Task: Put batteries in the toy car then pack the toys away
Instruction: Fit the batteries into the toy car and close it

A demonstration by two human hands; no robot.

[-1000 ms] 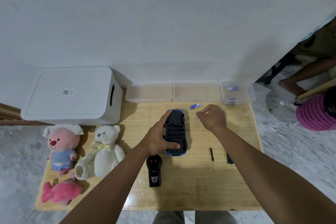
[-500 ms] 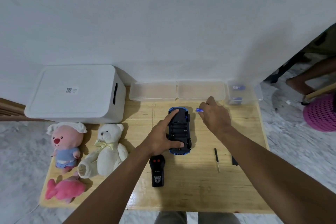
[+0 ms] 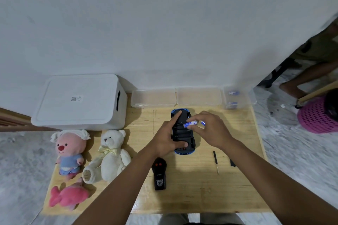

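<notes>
A blue toy car (image 3: 182, 133) lies upside down on the wooden table (image 3: 201, 188), its black battery bay facing up. My left hand (image 3: 169, 139) grips the car from the left, index finger along its far end and thumb near its near end. My right hand (image 3: 210, 131) holds a blue and white battery (image 3: 190, 124) in its fingertips, just over the far part of the bay. A black remote (image 3: 160, 174) lies near the table's front. Three plush toys lie at the left: a pink-faced one (image 3: 70, 151), a white bear (image 3: 109, 155) and a pink one (image 3: 67, 197).
A white lidded bin (image 3: 78, 102) stands at the back left. Three clear boxes (image 3: 153, 97) line the wall; the rightmost (image 3: 236, 97) holds blue batteries. A small screwdriver (image 3: 215, 162) and a black cover piece (image 3: 232, 163) lie right of the car. A person's legs and a pink basket (image 3: 318, 117) are at far right.
My right hand picked up the battery that lay behind the car and brought it back over the car's open bay. My left hand kept its hold on the car.
</notes>
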